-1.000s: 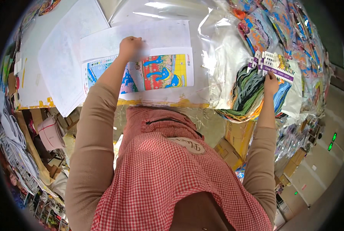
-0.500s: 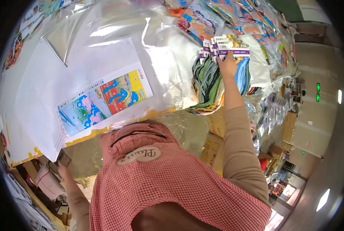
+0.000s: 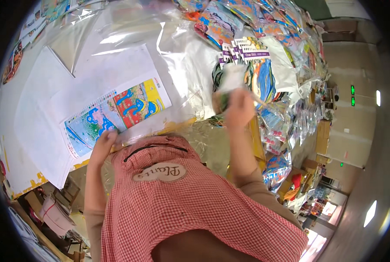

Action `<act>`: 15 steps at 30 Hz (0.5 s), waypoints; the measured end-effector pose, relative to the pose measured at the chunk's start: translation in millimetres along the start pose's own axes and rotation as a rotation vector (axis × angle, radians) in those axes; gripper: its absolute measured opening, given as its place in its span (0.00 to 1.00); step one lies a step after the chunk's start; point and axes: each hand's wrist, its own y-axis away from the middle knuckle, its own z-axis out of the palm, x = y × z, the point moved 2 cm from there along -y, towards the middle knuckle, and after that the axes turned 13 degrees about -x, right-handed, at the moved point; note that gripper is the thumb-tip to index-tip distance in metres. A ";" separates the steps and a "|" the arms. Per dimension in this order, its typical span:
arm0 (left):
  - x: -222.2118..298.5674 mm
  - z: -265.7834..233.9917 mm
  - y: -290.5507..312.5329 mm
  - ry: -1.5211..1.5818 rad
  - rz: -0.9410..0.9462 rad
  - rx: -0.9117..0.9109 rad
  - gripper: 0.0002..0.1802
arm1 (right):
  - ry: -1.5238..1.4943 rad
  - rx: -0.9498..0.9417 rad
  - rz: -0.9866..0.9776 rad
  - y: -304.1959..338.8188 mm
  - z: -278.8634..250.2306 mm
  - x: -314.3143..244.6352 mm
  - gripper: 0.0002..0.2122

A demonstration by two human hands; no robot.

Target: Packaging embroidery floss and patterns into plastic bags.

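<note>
My right hand (image 3: 240, 109), smeared by motion, is closed around a blurred thread card (image 3: 233, 77), white at the top with dark strands below. Just beyond it lies a pile of thread cards (image 3: 255, 53) with white and purple tops and blue, orange and green threads hanging toward me. My left hand (image 3: 102, 146) is at the table's near edge, its thumb over the lower edge of a colourful printed chart (image 3: 136, 105) on a white sheet. Its fingers look curled, and what they grip is hidden.
White paper sheets (image 3: 42, 100) and clear plastic film (image 3: 129, 35) cover the table. Bagged colourful kits (image 3: 221, 22) are heaped at the far right. More plastic packets (image 3: 278, 170) and cardboard boxes (image 3: 323, 135) stand to the right. Below the left edge are stacked bundles (image 3: 57, 214).
My right hand has left the pile and come nearer to me with a thread card. My left hand has moved from the sheet's lower left corner up and right to the chart's edge.
</note>
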 end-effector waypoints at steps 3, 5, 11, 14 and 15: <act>109.9 60.4 -21.3 0.894 0.120 -0.472 0.27 | -0.246 -0.633 -0.230 65.1 23.6 -79.8 0.06; 112.8 77.0 -37.8 1.039 0.200 -0.579 0.27 | -0.413 -1.044 -0.457 73.7 47.8 -116.5 0.17; 96.2 78.0 -37.7 1.458 0.211 -0.563 0.22 | -0.019 -0.653 -0.369 28.8 17.8 -119.4 0.25; 99.8 49.8 -22.0 0.679 0.139 -0.478 0.21 | 0.017 -0.971 -0.267 27.5 7.8 -115.2 0.18; 127.8 40.7 -15.3 0.106 0.346 -0.520 0.23 | 0.026 -1.109 -0.225 33.1 8.4 -119.3 0.14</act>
